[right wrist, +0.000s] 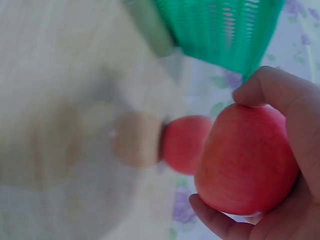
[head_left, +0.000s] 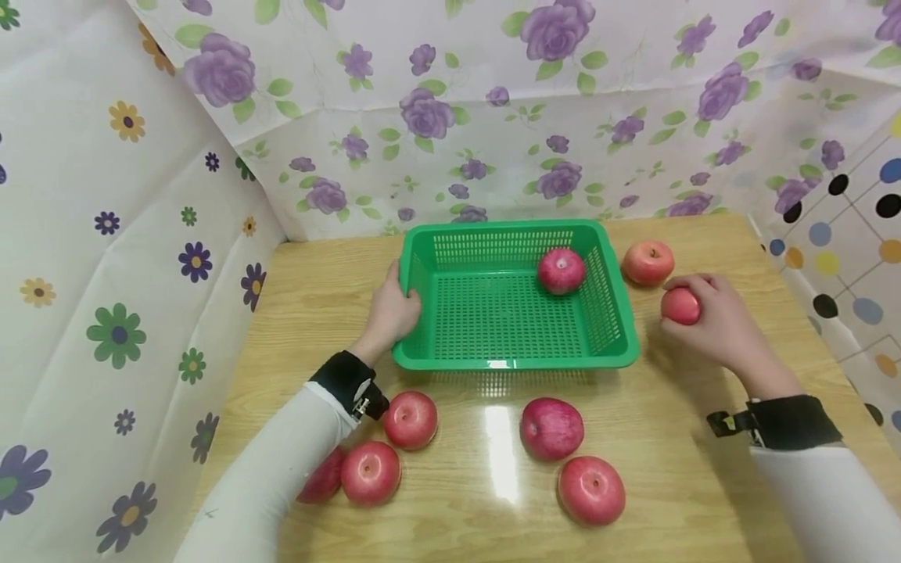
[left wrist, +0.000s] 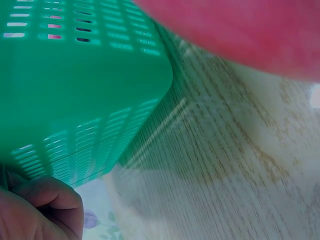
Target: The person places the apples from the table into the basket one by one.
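My left hand [head_left: 394,307] grips the left rim of a green plastic basket [head_left: 514,363], with the thumb inside and the fingers over the outer side, as the left wrist view [left wrist: 45,207] also shows. One dark red apple [head_left: 561,271] lies in the basket's back right corner. To the right of the basket my right hand [head_left: 721,324] holds a red apple [right wrist: 247,160] between thumb and fingers, above the table. Just behind that hand, a lighter red apple [head_left: 648,263] stands on the wood beside the basket's right wall.
In front of the basket lie a dark red apple [head_left: 552,428] and a red apple [head_left: 591,490]. Near my left forearm are more apples [head_left: 411,420], one partly hidden by the sleeve. Flower-patterned sheets [head_left: 422,117] border the wooden table [head_left: 457,500] at the back and sides.
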Available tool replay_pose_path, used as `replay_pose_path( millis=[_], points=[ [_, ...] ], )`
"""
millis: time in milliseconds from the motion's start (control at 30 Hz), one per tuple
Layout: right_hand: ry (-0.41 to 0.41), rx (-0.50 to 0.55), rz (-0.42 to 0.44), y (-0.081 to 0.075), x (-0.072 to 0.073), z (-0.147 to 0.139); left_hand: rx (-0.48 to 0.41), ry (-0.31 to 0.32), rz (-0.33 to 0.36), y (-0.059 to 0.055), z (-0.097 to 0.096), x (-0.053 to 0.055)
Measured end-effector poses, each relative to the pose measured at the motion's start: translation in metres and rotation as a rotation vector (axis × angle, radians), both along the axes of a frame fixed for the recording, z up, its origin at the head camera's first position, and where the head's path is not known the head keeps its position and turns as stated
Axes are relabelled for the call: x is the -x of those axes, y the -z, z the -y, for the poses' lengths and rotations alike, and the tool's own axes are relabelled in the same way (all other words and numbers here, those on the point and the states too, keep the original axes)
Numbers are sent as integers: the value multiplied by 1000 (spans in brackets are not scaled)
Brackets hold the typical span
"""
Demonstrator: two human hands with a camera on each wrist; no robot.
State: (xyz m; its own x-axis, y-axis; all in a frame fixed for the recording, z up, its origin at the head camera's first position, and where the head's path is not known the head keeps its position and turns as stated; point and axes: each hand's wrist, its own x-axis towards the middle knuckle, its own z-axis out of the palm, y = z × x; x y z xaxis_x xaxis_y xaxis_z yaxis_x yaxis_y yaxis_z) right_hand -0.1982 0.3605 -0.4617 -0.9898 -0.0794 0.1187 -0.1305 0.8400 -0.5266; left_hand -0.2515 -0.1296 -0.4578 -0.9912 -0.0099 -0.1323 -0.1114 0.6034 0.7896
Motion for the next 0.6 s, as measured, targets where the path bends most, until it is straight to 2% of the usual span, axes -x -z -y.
replay_pose_path(
  millis=[167, 333, 433, 600],
  points=[
    [7, 45, -69, -23, 0, 16, 0, -3, -5, 0, 0, 0],
    [-40, 36, -103, -44, -2, 37, 6, -6, -4, -1, 0, -1],
    [-88, 23, -126, -49, -4, 51, 7, -8, -3, 0, 0, -2],
    [-236, 35, -214, -50, -3, 72, 1, -3, -2, 0, 0, -2]
  ],
)
